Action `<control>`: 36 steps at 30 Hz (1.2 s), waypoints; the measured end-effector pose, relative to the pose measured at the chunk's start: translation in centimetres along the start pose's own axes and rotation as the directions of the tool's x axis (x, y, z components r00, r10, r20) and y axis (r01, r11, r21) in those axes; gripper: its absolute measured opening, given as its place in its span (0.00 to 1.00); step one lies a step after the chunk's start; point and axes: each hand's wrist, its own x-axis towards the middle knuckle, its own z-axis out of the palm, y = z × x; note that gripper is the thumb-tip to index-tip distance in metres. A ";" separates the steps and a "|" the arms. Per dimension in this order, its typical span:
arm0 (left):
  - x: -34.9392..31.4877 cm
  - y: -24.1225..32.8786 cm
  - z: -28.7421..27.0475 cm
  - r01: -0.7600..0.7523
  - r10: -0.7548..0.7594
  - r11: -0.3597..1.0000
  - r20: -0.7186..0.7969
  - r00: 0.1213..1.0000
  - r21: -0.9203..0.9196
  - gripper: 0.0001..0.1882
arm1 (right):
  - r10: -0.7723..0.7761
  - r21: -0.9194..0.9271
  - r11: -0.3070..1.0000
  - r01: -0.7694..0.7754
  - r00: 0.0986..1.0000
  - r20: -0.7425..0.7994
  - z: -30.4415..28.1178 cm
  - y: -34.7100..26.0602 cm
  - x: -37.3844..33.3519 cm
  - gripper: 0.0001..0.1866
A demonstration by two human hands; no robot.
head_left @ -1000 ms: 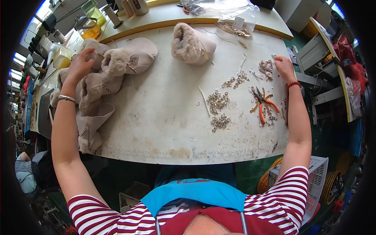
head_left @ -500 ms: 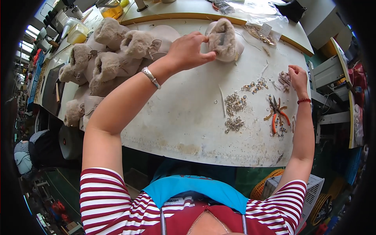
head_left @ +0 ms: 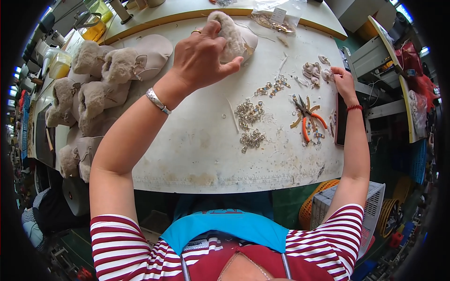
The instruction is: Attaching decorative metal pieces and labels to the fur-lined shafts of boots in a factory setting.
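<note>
Apparently at pickup, the left hand (head_left: 197,55) grips a fur-lined boot (head_left: 233,40) beneath its fingers, the right hand (head_left: 344,84) a fabric bow (head_left: 327,75); lifting calls for firmness.

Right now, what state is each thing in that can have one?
Left hand: thumb spread, grip unclear
Beige fur-lined boot: opening partly covered by hand
Right hand: bent fingers, grip unclear
Small beige pieces: loosely grouped
Orange-handled metal pliers: lying flat, handles spread
Silvery metal rings: loose, heaped
Clear plastic bag: crumpled
Black rectangular slab: lying flat
Other beige fur-lined boots: crowded together
</note>
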 end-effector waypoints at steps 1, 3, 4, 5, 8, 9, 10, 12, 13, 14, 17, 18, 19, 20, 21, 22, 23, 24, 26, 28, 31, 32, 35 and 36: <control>-0.1 -0.3 0.2 0.001 -0.001 1.000 0.000 1.000 0.000 0.16 | 0.002 0.040 0.999 -0.001 1.000 -0.025 0.2 -0.2 0.0 0.18; -0.5 -1.6 0.8 0.047 -0.056 0.993 -0.094 0.994 -0.104 0.17 | 0.004 0.080 0.997 0.000 0.999 -0.049 0.2 -0.4 -0.1 0.18; -0.8 -2.1 0.7 0.059 -0.072 0.990 -0.099 0.992 -0.130 0.16 | 0.032 0.118 0.993 -0.029 0.999 -0.026 0.3 -1.2 -0.6 0.17; -1.1 -2.4 0.3 0.060 -0.073 0.990 -0.098 0.993 -0.131 0.16 | 0.062 0.153 0.986 -0.061 0.998 -0.004 0.1 -1.8 -1.1 0.17; -2.8 -2.5 -2.3 0.126 -0.134 0.967 -0.022 0.991 -0.221 0.13 | 0.069 0.030 0.997 -0.076 0.979 0.190 -1.0 -2.5 -2.0 0.16; -3.7 -2.6 -3.4 0.126 -0.134 0.967 -0.023 0.991 -0.222 0.13 | 0.069 0.030 0.997 -0.076 0.979 0.190 -1.2 -2.7 -2.3 0.16; -4.8 -2.8 -4.8 0.163 -0.168 0.963 -0.005 0.986 -0.215 0.12 | 0.049 0.125 0.989 -0.081 0.970 0.240 -1.4 -3.1 -2.5 0.16; -7.1 -3.1 -6.9 0.199 -0.200 0.957 0.014 0.980 -0.212 0.12 | 0.028 0.215 0.972 -0.093 0.957 0.287 -1.4 -2.9 -2.4 0.15; -8.3 -3.1 -8.0 0.233 -0.235 0.933 0.026 0.972 -0.273 0.09 | 0.052 0.220 0.970 -0.100 0.975 0.216 -1.5 -2.3 -1.9 0.15; -9.4 -3.0 -8.6 0.266 -0.267 0.904 0.043 0.963 -0.335 0.07 | 0.079 0.223 0.969 -0.110 0.986 0.144 -1.5 -2.0 -1.6 0.15; -12.8 -3.0 -9.9 0.247 -0.240 0.917 0.062 0.969 -0.312 0.05 | 0.075 0.120 0.991 -0.068 0.995 -0.058 -0.4 -1.7 -0.1 0.16; -13.4 -2.9 -10.2 0.245 -0.239 0.917 0.059 0.969 -0.315 0.05 | 0.012 0.048 0.999 -0.007 0.994 -0.112 0.1 -0.9 0.9 0.16; -14.1 -2.8 -10.7 0.170 -0.168 0.966 0.029 0.985 -0.197 0.06 | 0.008 0.050 0.999 -0.003 0.994 -0.110 0.6 -1.2 1.3 0.16; -14.6 -2.7 -11.0 0.091 -0.091 0.993 0.009 0.996 -0.074 0.07 | -0.072 -0.105 0.993 0.056 0.985 -0.157 1.2 -1.4 1.6 0.16; -15.1 -2.7 -11.2 0.093 -0.092 0.993 0.008 0.996 -0.073 0.07 | -0.156 -0.260 0.960 0.103 0.969 -0.193 1.5 -1.6 2.0 0.17; -15.8 -2.6 -11.2 0.135 -0.135 0.986 0.008 0.991 -0.102 0.08 | -0.085 -0.302 0.952 0.043 0.988 -0.129 1.8 -2.1 2.4 0.18; -16.3 -2.6 -11.2 0.175 -0.176 0.975 0.009 0.984 -0.133 0.09 | -0.087 -0.300 0.953 0.045 0.988 -0.126 1.9 -2.5 2.5 0.18; -16.6 -2.6 -11.3 0.152 -0.153 0.980 0.004 0.988 -0.125 0.10 | -0.046 -0.299 0.954 0.013 0.994 -0.103 1.9 -2.8 2.6 0.17; -16.6 -2.2 -11.5 0.129 -0.130 0.985 0.002 0.992 -0.111 0.11 | -0.007 -0.297 0.955 -0.016 0.997 -0.078 2.0 -3.1 2.5 0.16; -16.2 -1.8 -11.6 0.102 -0.103 0.990 0.000 0.995 -0.101 0.12 | -0.121 -0.439 0.897 0.042 0.981 -0.152 1.9 -3.2 1.7 0.14; -15.5 -1.2 -11.3 0.085 -0.088 0.993 -0.040 0.995 -0.077 0.15 | -0.195 -0.284 0.949 0.140 0.965 -0.176 0.9 -4.2 -0.7 0.13; -15.4 -0.9 -11.0 0.060 -0.078 0.989 -0.128 0.989 -0.136 0.16 | -0.128 -0.063 0.991 0.121 0.985 -0.117 0.8 -6.1 -1.7 0.12; -14.4 2.5 -9.8 -0.044 -0.038 0.951 -0.257 0.966 -0.305 0.16 | -0.133 0.523 0.852 0.026 0.977 0.168 0.3 -16.6 -8.8 0.09; -13.8 4.3 -9.4 -0.072 -0.022 0.941 -0.270 0.963 -0.332 0.16 | -0.174 0.579 0.815 -0.006 0.951 0.256 0.4 -19.4 -11.3 0.09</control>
